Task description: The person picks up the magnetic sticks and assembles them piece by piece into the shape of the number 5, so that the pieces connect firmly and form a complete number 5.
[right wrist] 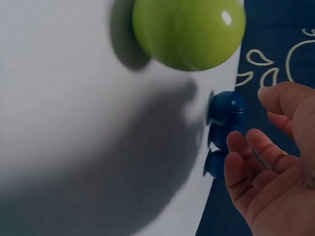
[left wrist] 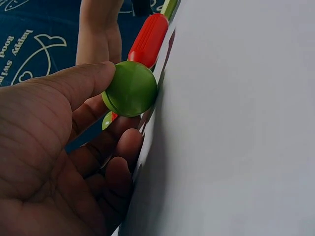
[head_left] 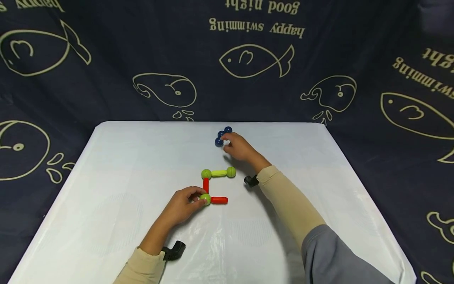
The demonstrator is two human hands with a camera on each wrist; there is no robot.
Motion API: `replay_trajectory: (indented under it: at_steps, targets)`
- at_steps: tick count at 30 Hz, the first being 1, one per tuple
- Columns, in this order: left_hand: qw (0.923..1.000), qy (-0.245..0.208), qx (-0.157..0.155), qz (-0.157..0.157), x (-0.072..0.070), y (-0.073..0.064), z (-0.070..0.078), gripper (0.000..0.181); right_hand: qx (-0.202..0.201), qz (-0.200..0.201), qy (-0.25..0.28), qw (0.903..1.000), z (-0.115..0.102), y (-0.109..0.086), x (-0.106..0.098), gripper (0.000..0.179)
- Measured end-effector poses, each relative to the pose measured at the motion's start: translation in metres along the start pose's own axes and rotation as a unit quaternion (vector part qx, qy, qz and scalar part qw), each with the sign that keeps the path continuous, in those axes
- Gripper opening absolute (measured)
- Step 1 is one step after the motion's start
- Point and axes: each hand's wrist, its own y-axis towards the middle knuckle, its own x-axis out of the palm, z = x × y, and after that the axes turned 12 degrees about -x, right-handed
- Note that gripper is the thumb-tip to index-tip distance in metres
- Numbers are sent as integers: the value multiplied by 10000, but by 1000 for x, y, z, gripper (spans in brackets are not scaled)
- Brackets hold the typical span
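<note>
My left hand (head_left: 182,207) pinches a green ball (head_left: 205,199) between thumb and fingers; the left wrist view shows the thumb on its side. From this ball one red rod (head_left: 219,200) points right, and another red rod (head_left: 205,185) runs away to a second green ball (head_left: 206,174). A yellow-green rod (head_left: 218,173) links that one to a third green ball (head_left: 231,172). Farther back, my right hand (head_left: 239,146) is beside three dark blue balls (head_left: 219,142) in a slanting row. In the right wrist view its fingers are loosely bent, with nothing visible between them.
A white-covered table (head_left: 142,157) lies under everything. Behind it and at its sides hangs a dark blue cloth (head_left: 248,98) printed with fish and whales. Black wrist devices (head_left: 173,251) sit at both wrists.
</note>
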Motion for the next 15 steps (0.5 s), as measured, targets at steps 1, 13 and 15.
replay_trajectory:
  at_steps: [1, 13, 15]
  targets:
    - [10000, 0, -5, -4, 0, 0, 0, 20, 27, -48, -50, 10000, 1, 3, 0, 39]
    - [9999, 48, -134, -46, -1, 0, 1, 20, 301, -608, -614, 9958, 4, 27, 9, 47]
    - [9999, 55, -127, -60, 0, 0, 1, 20, 361, -608, -685, 9951, 4, 28, 11, 45]
